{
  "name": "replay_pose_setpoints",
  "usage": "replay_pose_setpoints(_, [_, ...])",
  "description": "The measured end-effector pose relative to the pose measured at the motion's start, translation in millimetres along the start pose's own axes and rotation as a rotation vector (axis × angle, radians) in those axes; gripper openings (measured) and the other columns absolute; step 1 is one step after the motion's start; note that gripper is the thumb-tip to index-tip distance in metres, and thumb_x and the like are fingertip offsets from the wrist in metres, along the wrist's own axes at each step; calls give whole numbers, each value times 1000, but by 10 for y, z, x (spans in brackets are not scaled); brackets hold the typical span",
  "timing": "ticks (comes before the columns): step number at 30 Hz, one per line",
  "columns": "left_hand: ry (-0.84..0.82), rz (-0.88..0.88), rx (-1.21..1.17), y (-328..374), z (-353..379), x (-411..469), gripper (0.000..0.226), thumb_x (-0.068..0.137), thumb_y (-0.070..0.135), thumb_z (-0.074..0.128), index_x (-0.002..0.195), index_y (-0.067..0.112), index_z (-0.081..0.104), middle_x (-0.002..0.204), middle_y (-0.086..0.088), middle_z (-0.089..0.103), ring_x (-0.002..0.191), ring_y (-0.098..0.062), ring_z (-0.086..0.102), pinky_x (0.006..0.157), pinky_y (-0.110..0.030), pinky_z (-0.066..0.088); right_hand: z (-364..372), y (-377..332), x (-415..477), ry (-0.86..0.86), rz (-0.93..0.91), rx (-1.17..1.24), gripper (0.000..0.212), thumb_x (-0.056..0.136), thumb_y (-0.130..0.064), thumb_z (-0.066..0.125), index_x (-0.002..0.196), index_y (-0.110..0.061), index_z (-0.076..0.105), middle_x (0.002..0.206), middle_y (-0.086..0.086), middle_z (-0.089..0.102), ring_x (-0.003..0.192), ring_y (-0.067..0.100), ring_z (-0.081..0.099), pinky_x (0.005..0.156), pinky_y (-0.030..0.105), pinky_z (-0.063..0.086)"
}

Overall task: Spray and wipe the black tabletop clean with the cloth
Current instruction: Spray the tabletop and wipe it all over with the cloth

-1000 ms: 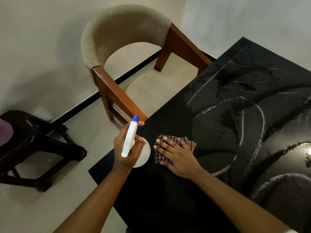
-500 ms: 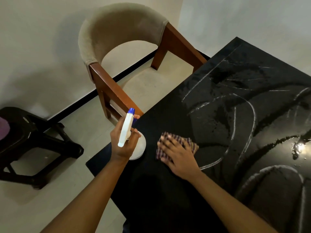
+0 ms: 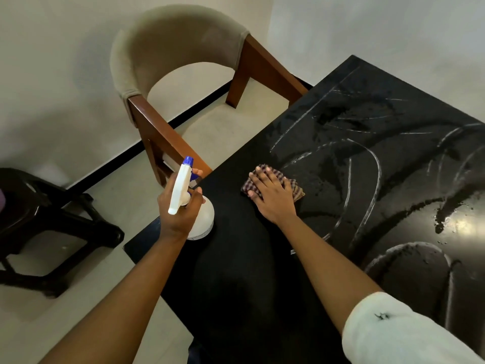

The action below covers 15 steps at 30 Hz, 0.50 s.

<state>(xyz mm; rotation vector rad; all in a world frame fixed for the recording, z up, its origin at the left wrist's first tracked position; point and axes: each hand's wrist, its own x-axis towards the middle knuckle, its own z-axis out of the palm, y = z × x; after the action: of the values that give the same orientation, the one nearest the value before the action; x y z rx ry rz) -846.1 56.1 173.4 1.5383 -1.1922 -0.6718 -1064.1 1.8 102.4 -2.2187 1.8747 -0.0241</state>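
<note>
Left hand on the sprayer, right hand flat on the cloth, both over the near-left part of the tabletop.

Your left hand (image 3: 178,214) is wrapped round the neck of the spray bottle (image 3: 181,187), thumb and fingers curled tight on it. The bottle sits at the table's left edge by the near corner; can't tell if its base touches the surface. The head's long axis runs near-to-far, with the blue nozzle at the far end, aimed toward the chair (image 3: 168,48). Your right hand (image 3: 273,198) lies flat with fingers straight, slightly spread and pointing away from you, palm pressing the checked cloth (image 3: 294,189) onto the black tabletop (image 3: 367,166). The cloth is crumpled flat and wider across than deep, showing past your fingers and on the hand's right side. The hands are apart, not touching. Wet streaks and arcs lie on the tabletop to the right of the cloth.
</note>
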Motion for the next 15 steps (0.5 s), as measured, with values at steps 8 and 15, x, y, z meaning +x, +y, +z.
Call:
replay_pose_setpoints(8, [11, -89, 0, 45, -5, -32, 50, 86, 4, 64, 131, -1, 45, 118, -22, 59, 101, -16, 55, 92, -43, 47, 383, -72, -1752, 42, -61, -5, 56, 93, -54, 36, 147, -38, 29, 154, -15, 22, 144, 6, 12, 112, 42, 7])
replay_pose_setpoints(15, [15, -175, -17, 130, 28, -87, 53, 89, 4, 59, 138, 6, 37, 112, -3, 51, 93, -8, 51, 90, -36, 46, 170, 107, -949, 37, -15, 31, 56, 96, -52, 31, 149, -35, 27, 158, -10, 19, 146, 10, 10, 112, 51, 18])
